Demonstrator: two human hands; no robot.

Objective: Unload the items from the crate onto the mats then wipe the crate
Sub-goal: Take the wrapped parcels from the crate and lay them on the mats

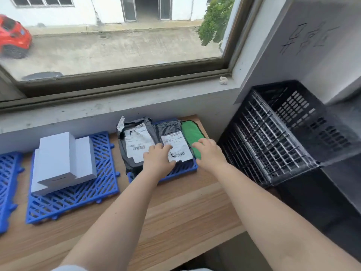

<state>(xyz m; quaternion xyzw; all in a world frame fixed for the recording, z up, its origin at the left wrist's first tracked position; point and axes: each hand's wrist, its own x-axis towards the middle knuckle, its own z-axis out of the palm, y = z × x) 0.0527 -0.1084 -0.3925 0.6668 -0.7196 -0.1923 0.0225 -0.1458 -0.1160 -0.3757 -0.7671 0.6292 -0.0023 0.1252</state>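
cloth [192, 133] | under right hand [208, 151], long axis away | crate [283, 133] empty, right | fingers apart, both hands flat | left hand [158, 159] on parcel [176, 147]

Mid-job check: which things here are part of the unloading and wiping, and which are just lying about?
Job:
black crate
blue mats
white boxes
black mailer bags
green cloth

Lying about:
crumpled scrap on the windowsill

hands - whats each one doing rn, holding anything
Left hand: open, flat on the labelled black parcel.
Right hand: open, fingers on the green cloth.
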